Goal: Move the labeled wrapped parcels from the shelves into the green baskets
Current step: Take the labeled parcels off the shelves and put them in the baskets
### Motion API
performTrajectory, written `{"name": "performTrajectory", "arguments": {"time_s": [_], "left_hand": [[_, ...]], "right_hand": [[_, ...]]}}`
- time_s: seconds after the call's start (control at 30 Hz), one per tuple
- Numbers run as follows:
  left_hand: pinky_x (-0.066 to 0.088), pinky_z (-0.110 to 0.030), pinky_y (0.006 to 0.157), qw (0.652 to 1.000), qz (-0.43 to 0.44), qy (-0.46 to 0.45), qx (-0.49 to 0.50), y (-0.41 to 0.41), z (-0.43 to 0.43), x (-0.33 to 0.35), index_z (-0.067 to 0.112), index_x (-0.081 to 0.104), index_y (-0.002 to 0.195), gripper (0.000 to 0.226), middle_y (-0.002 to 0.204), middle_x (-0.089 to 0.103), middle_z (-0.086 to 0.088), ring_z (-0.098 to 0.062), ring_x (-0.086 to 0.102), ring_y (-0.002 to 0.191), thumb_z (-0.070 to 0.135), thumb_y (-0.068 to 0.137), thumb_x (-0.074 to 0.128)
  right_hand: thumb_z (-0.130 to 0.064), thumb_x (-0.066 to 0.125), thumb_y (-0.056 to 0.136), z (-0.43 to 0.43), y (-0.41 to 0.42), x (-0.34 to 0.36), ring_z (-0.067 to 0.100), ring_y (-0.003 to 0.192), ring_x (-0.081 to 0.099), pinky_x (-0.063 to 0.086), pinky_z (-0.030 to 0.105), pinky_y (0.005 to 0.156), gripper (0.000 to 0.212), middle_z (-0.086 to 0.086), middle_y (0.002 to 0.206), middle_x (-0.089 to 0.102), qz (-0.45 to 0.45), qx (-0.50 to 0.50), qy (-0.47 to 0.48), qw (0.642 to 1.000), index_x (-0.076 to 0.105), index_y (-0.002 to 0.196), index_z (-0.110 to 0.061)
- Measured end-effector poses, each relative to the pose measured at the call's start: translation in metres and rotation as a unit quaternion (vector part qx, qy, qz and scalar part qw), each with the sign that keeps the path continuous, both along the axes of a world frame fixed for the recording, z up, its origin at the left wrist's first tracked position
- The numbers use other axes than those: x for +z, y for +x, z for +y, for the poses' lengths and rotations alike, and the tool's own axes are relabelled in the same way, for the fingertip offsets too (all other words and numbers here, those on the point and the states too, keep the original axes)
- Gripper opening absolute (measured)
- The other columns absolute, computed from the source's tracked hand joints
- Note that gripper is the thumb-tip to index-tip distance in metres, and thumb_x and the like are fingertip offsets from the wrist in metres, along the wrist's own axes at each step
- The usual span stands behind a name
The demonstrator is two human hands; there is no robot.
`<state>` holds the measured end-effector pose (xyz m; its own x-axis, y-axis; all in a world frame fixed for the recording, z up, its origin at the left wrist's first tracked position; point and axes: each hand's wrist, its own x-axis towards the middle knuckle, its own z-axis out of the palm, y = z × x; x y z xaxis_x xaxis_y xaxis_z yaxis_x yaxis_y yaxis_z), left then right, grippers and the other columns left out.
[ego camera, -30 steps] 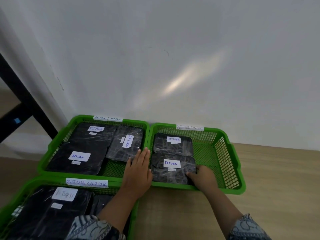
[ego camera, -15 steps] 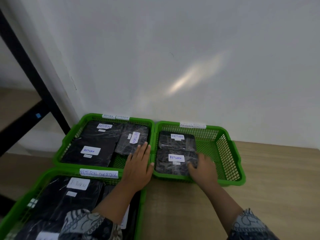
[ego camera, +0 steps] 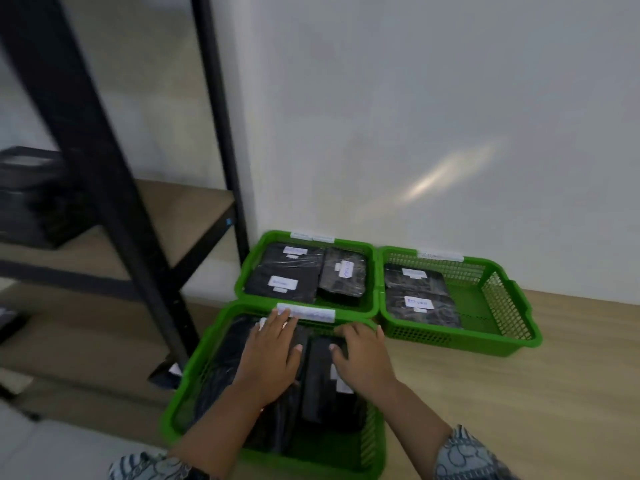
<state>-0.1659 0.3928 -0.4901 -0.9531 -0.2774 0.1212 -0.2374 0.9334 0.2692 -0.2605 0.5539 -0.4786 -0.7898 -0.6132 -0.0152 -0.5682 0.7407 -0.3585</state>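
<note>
Both hands lie over the nearest green basket point(ego camera: 377, 438), spread out and holding nothing. The left hand point(ego camera: 273, 355) rests flat on a black wrapped parcel point(ego camera: 221, 358), its fingertips reaching the white label point(ego camera: 311, 313) on the basket's far rim. Just beside it, the right hand point(ego camera: 363, 358) has its fingers at that same far rim and its thumb on a second dark parcel point(ego camera: 322, 382), which fills the gap between the two hands. Straight beyond the left hand, touching the near basket's far rim, sits another basket point(ego camera: 349, 241) packed with labeled parcels point(ego camera: 284, 275) almost edge to edge. Beyond the right hand and a little outward stands a third basket point(ego camera: 450, 337); its two parcels point(ego camera: 419, 299) lie against the side nearer the hands, leaving the outer half bare mesh. Outward of the right hand is open wooden floor point(ego camera: 519, 393). Outward of the left hand the black shelf post point(ego camera: 104, 188) comes down close to the basket's corner, with a shelf board point(ego camera: 180, 216) behind it carrying a dark blurred shape point(ego camera: 31, 195) I cannot make out.
</note>
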Motion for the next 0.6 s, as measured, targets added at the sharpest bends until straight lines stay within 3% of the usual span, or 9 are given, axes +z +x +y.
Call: {"name": "performTrajectory", "arguments": {"time_s": [0.13, 0.3, 0.4, 0.53, 0.6], "left_hand": [[0.044, -0.049, 0.093, 0.999, -0.006, -0.038, 0.031, 0.078, -0.033, 0.002, 0.009, 0.057, 0.127, 0.058, 0.132, 0.055, -0.008, -0.029, 0.048, 0.125, 0.039, 0.083, 0.034], [0.049, -0.046, 0.087, 0.995, -0.015, -0.055, 0.080, 0.175, -0.071, -0.003, 0.010, 0.060, 0.122, 0.055, 0.126, 0.060, -0.006, -0.027, 0.054, 0.119, 0.038, 0.080, 0.038], [0.044, -0.046, 0.093, 0.993, -0.012, -0.040, 0.109, 0.228, -0.092, -0.008, 0.008, 0.055, 0.127, 0.057, 0.131, 0.057, -0.008, -0.027, 0.051, 0.122, 0.038, 0.083, 0.034], [0.018, -0.042, 0.112, 0.987, -0.021, -0.018, 0.156, 0.282, -0.118, -0.015, 0.012, 0.028, 0.145, 0.077, 0.151, 0.029, -0.004, -0.022, 0.019, 0.142, 0.048, 0.080, 0.008], [0.015, -0.041, 0.113, 0.984, -0.026, -0.014, 0.176, 0.300, -0.132, -0.018, 0.012, 0.023, 0.147, 0.080, 0.153, 0.025, -0.004, -0.022, 0.014, 0.143, 0.049, 0.079, 0.004]], "right_hand": [[-0.041, 0.042, 0.095, -0.044, 0.072, 0.000, 0.017, 0.133, 0.038, 0.006, 0.044, 0.121, 0.045, -0.002, 0.138, 0.047, -0.018, 0.045, -0.020, 0.999, 0.044, 0.136, -0.023], [-0.040, 0.041, 0.095, -0.099, 0.152, -0.009, 0.016, 0.133, 0.038, 0.004, 0.043, 0.121, 0.044, -0.003, 0.138, 0.049, -0.028, 0.115, -0.033, 0.992, 0.045, 0.136, -0.024], [-0.037, 0.043, 0.094, -0.133, 0.194, -0.011, 0.017, 0.134, 0.037, 0.002, 0.042, 0.121, 0.045, -0.002, 0.139, 0.048, -0.030, 0.147, -0.037, 0.988, 0.044, 0.136, -0.022], [-0.038, 0.040, 0.096, -0.175, 0.239, -0.015, 0.018, 0.137, 0.033, 0.001, 0.041, 0.121, 0.047, -0.001, 0.143, 0.043, -0.048, 0.189, -0.025, 0.980, 0.039, 0.140, -0.021], [-0.039, 0.038, 0.097, -0.195, 0.255, -0.017, 0.018, 0.140, 0.028, 0.002, 0.041, 0.121, 0.050, -0.001, 0.147, 0.039, -0.048, 0.212, -0.006, 0.976, 0.036, 0.143, -0.019]]}}
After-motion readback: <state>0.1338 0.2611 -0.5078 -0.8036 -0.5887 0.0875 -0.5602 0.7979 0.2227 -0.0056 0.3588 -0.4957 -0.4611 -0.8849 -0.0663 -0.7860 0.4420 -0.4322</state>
